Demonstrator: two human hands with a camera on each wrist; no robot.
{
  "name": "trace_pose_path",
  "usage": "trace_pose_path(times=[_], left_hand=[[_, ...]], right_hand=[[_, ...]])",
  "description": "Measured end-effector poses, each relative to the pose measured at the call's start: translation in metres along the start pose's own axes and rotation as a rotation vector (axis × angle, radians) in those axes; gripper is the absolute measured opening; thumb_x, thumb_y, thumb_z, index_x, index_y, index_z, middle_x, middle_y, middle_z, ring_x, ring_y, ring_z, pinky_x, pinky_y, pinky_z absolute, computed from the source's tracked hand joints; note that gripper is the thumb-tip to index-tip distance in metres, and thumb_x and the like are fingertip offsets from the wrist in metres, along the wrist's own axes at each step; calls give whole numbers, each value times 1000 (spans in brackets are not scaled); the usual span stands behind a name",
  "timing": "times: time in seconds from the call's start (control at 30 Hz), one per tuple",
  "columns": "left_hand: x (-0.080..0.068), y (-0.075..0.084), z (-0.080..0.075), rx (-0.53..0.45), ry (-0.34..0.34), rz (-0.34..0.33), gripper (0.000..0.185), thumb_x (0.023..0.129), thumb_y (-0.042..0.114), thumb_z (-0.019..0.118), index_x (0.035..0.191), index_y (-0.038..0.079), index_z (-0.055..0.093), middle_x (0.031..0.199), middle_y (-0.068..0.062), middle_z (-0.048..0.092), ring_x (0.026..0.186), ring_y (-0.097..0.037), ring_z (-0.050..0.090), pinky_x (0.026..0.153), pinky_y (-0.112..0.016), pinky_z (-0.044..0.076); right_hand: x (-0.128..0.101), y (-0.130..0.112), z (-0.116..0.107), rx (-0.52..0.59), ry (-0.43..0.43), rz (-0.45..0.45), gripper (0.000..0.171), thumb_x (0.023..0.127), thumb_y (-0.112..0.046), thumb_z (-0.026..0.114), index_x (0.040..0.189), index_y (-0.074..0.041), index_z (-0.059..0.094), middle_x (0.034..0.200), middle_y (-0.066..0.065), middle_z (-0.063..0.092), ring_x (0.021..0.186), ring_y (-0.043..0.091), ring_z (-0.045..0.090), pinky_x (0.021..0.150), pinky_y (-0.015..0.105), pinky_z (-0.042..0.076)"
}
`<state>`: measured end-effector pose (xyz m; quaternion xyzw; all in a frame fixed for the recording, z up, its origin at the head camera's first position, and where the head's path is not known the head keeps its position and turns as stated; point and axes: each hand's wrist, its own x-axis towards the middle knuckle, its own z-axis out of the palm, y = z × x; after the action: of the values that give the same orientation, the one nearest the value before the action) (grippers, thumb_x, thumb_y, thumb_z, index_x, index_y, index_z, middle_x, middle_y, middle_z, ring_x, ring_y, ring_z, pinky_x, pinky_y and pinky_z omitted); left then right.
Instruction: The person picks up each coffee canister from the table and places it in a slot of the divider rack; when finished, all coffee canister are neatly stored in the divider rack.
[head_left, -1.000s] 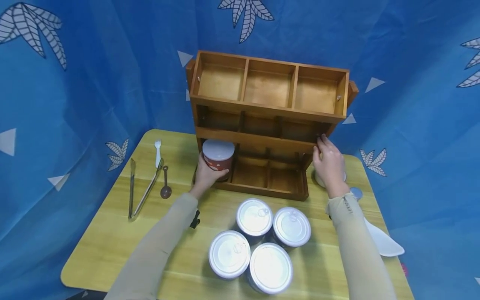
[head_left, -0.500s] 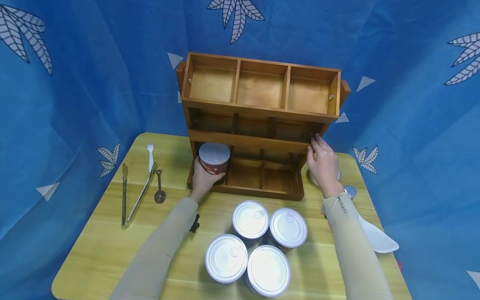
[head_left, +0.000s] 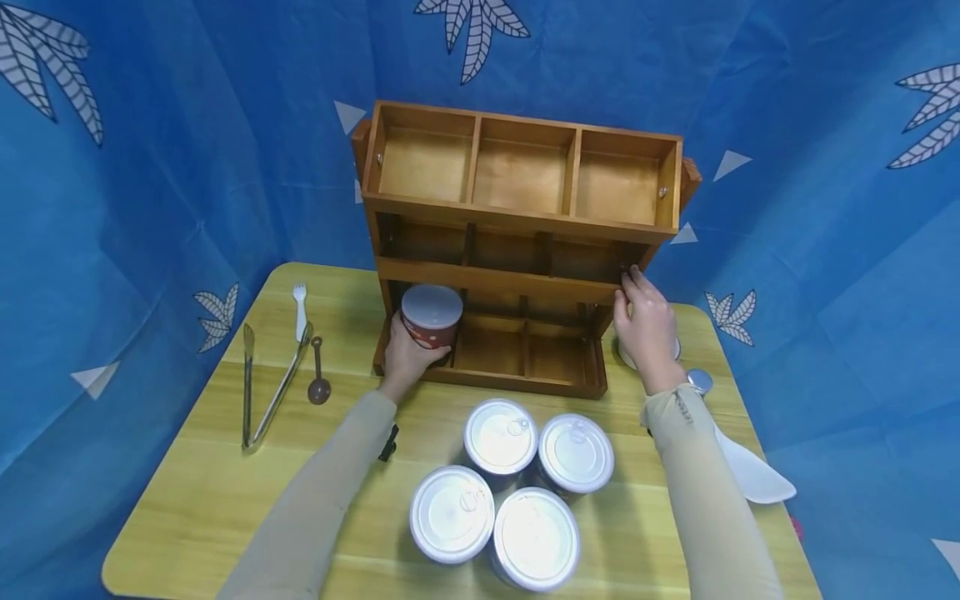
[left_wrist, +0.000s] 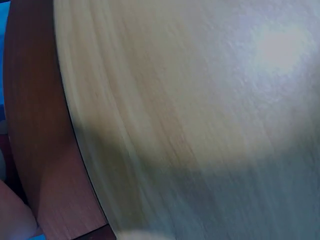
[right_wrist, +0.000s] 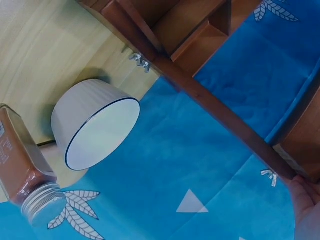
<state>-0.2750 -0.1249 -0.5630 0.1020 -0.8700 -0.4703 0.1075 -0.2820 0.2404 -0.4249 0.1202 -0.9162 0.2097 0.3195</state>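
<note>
A blue cloth backdrop printed with white leaves hangs behind and around a yellow wooden tabletop. At the back of the tabletop stands a three-tier wooden rack, each tier split into three compartments; all those in view hold nothing except the lowest left one.

Four large cans with silvery pull-tab lids stand close together at the front, between the two sleeved arms. To the right lie a white spatula, a white cup beside the rack's foot, and a jar of brown powder lying on its side, its metal cap toward the backdrop. To the left lie metal tongs, a small white fork and a brown spoon.

The left hand has its fingers curled round the side of a red paper cup with a white lid, which sits in the lowest left compartment of the rack. The left wrist view shows only blurred tabletop and the rack's edge. The right hand rests against the right end of the rack's middle tier, fingertips touching the wood, fingers nearly straight and holding nothing.

The red paper cup looks light, with thin walls that would likely dent under a hard squeeze, and its lid may be only pressed on. A gentle hold round the middle of the body, below the lid rim, seems safest. The rack looks stiff and fairly heavy, best steadied by its side frame.
</note>
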Motion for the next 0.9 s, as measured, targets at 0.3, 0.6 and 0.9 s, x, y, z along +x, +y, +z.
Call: trace_pose_path(times=[0.3,0.6,0.9], left_hand=[[-5,0,-6,3,-14,1,120,64,34,92,152,2,17,146,-26,42,133,-43,47,111,-56,41],[-31,-2,-21,51,-7,73,110,72,30,87,153,2,18,150,-26,39,137,-43,42,113,-59,37],[-103,-6,-44,-134,-261,399,90,73,10,83,148,2,34,149,-19,44,139,-38,42,117,-53,34]], right_hand=[[0,-1,0,-6,-17,15,35,95,-11,57,125,7,63,136,23,58,123,40,59,99,57,50],[-2,-2,2,-10,-34,38,36,96,-11,56,126,6,62,139,22,57,124,41,58,97,58,50],[-1,1,4,8,3,22,35,95,-12,57,125,6,63,137,22,58,123,41,59,98,57,50]])
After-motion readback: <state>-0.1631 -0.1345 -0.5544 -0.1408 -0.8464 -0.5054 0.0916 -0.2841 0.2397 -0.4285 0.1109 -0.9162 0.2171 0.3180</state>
